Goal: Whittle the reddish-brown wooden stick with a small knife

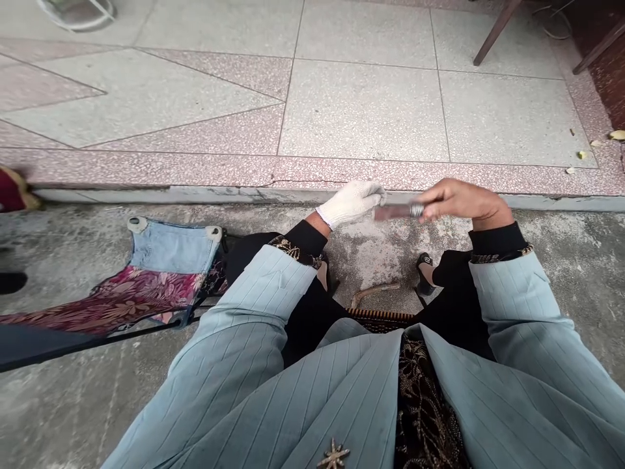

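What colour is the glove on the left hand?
The glove is white; the head view shows it best.

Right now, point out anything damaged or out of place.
An apparent jagged crack in the pink step edge, straight ahead, breaks its even surface. Loose leaves lie at far right. Only the left hand wears a glove; the right hand is bare.

Outdoor threshold, probably of a home.
Before me, a raised tiled floor (366, 107) meets rough concrete (63, 404); fallen leaves (582, 155) lie at right, near wooden furniture legs (495, 34), and a patched cloth chair (168, 251) stands at left.
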